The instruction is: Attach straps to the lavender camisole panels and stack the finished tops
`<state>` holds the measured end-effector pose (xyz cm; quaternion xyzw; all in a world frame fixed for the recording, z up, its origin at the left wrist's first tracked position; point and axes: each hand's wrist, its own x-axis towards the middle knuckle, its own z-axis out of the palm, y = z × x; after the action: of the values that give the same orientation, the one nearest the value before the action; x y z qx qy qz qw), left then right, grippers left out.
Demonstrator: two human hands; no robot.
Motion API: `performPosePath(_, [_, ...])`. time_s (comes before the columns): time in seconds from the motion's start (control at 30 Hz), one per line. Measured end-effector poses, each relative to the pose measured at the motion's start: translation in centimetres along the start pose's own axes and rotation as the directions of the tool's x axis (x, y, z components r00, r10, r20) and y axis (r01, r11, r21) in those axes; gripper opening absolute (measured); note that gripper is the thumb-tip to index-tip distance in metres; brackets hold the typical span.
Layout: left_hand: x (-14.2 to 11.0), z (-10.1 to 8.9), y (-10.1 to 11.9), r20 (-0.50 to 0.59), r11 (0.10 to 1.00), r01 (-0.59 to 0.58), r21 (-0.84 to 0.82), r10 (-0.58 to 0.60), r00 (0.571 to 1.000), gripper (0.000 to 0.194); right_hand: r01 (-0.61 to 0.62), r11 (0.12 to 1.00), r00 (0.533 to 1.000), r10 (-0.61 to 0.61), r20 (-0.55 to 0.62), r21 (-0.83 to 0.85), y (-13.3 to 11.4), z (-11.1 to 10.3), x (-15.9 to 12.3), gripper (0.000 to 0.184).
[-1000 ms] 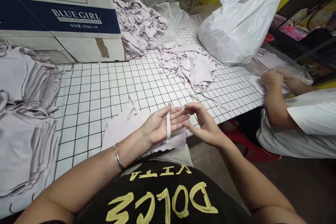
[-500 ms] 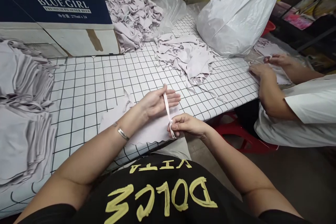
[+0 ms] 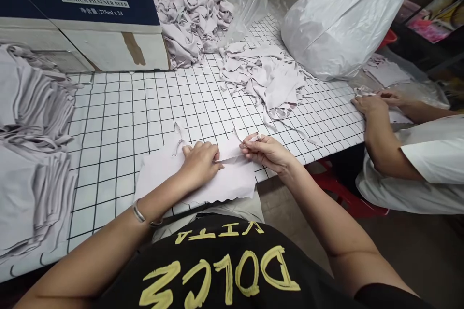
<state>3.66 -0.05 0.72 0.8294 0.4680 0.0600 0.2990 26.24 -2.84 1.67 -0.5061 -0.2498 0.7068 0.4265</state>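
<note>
A pale pinkish fabric piece (image 3: 232, 183) with a wavy lower edge lies flat at the table's near edge. My left hand (image 3: 201, 161) rests on it, fingers curled and gripping its upper layer near the middle. At the piece's upper right corner, my right hand (image 3: 268, 152) pinches a thin fabric strap (image 3: 255, 138) between thumb and fingers. Another strap (image 3: 179, 135), with a small ring or slider, sticks up from the upper left corner, untouched. The part of the fabric under my left palm is hidden.
Folded fabric stacks (image 3: 32, 169) stand on the left, before a beer carton (image 3: 112, 48). Strapped pieces lie in a loose pile (image 3: 268, 77), with a bigger heap (image 3: 192, 14) behind. A white plastic bag (image 3: 333, 29) stands back right. A co-worker's hands (image 3: 377, 101) handle similar fabric at right.
My left hand has turned from open, palm up, to gripping the fabric. My right hand has moved up and right with the strap, which no longer lies across my left palm.
</note>
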Motion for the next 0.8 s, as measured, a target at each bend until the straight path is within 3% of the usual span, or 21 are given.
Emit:
performPosePath(0.13, [-0.4,-0.8,-0.9,0.005,0.996,0.05,-0.078,-0.05,0.999,0.018,0.0,0.999,1.0,0.001,0.015,-0.038,0.1,0.7,0.7,0.032])
performPosePath(0.33, [-0.9,-1.1,-1.3,0.01,0.975,0.083,-0.208,-0.082,0.997,0.017,0.214,0.947,0.977,-0.202,0.072,-0.242,1.2,3.6,2.2,0.031])
performPosePath(0.43, [-1.0,-0.9,-1.3,-0.017,0.969,0.079,-0.236,-0.085,0.996,0.016,0.241,0.929,0.968,-0.21,0.135,-0.281,2.0,4.5,2.9,0.035])
performPosePath(0.63, [-1.0,-0.5,-1.5,-0.053,0.957,0.087,-0.278,-0.106,0.993,0.016,0.222,0.921,0.973,-0.189,0.131,-0.319,2.3,4.1,3.4,0.037])
performPosePath(0.8, [-1.0,-0.2,-1.6,-0.101,0.951,0.067,-0.3,-0.102,0.99,0.015,0.27,0.844,0.962,-0.212,0.174,-0.464,2.3,3.5,2.7,0.032])
